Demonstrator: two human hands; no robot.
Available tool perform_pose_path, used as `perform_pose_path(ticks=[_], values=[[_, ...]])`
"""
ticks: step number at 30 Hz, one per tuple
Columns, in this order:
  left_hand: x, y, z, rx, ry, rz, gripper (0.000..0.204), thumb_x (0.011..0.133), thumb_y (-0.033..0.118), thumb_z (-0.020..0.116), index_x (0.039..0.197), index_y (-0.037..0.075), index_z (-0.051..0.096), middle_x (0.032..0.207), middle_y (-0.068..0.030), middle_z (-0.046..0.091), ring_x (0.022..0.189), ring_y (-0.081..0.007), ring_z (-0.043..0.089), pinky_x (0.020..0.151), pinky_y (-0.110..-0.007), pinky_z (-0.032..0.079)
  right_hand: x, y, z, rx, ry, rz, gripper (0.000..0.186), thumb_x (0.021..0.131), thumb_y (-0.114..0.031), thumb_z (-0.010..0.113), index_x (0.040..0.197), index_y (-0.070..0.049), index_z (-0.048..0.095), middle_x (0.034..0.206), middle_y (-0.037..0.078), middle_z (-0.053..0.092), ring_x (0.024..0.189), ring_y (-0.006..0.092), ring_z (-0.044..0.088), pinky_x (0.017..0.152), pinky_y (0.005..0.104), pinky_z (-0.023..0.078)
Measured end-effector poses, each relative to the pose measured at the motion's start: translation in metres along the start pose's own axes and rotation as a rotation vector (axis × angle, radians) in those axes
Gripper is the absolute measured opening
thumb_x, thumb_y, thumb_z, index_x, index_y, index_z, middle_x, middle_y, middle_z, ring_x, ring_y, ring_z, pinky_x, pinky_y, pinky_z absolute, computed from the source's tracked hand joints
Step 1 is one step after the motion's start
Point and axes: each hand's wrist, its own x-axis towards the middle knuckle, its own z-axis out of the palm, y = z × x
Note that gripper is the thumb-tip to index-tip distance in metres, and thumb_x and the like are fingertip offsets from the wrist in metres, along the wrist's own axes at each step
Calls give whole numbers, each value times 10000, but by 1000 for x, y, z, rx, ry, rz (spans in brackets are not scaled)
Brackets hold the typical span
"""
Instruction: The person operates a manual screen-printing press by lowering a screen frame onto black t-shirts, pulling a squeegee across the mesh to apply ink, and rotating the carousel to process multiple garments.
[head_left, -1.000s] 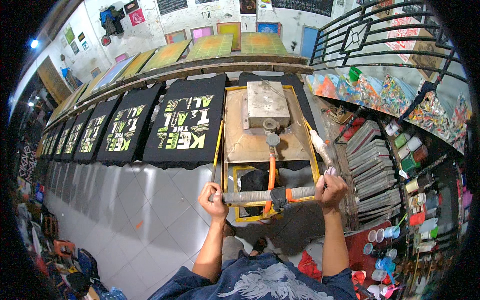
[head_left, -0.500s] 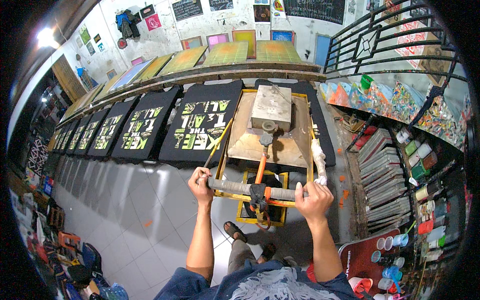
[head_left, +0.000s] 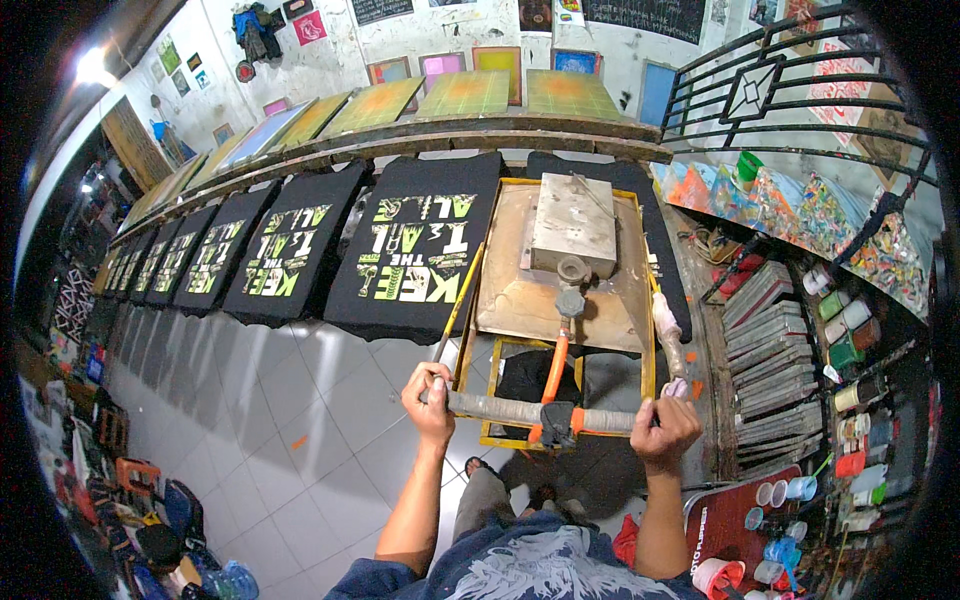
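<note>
Both my hands grip the ends of a grey, tape-wrapped handlebar. My left hand (head_left: 428,402) is closed around the left end of the bar (head_left: 492,407), and my right hand (head_left: 667,434) around the right end. The bar belongs to a yellow metal frame (head_left: 466,345) carrying a wide tan metal hood (head_left: 560,312) with a grey metal box (head_left: 572,228) on top. An orange hose (head_left: 556,368) runs from a fitting below the box to black wrapping at mid-bar. Under the hood lies a black shirt (head_left: 670,270), mostly hidden.
Black shirts with green and white prints (head_left: 415,240) lie in a row leftward. Printing screens (head_left: 465,95) lean behind them. At right stand a rack of stacked flat frames (head_left: 768,370), paint tubs (head_left: 848,315) and a black railing (head_left: 750,95). Grey floor tiles (head_left: 300,440) stretch left of me.
The bar, hood and both my hands sit lower and farther right in the picture. The shirts and back wall have shifted slightly right too. My grip stays closed on the bar.
</note>
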Motion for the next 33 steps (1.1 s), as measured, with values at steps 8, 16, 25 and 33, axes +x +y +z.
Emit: perform_pose_path(ticks=[8, 16, 25, 33], values=[[5, 4, 0, 80, -48, 56, 502, 951, 360, 605, 642, 60, 346, 755, -165, 616, 688, -191, 550, 621, -326, 415, -6, 0, 5, -68, 11, 48, 327, 876, -133, 569, 609, -36, 407, 588, 185, 412, 537, 397, 464, 539, 478, 311], [3, -5, -9, 34, -124, 106, 462, 921, 369, 611, 653, 45, 420, 747, -170, 626, 661, -223, 560, 614, -345, 439, -8, 2, 7, -79, 42, 49, 294, 874, -102, 528, 618, -41, 398, 592, 170, 379, 524, 377, 427, 536, 468, 288], [8, -2, -14, 51, -176, 81, 431, 868, 323, 623, 631, 47, 392, 692, -160, 605, 620, -225, 544, 584, -350, 420, -8, -3, 4, -154, 3, 58, 296, 895, -135, 538, 630, -46, 443, 610, 170, 443, 543, 371, 466, 553, 478, 324], [12, -13, -15, -18, -203, 178, 384, 865, 216, 650, 636, 38, 398, 703, -158, 597, 595, -234, 545, 559, -331, 444, -12, 1, 14, -151, 73, 80, 334, 937, -144, 494, 636, -24, 411, 618, 181, 393, 556, 384, 429, 573, 479, 309]])
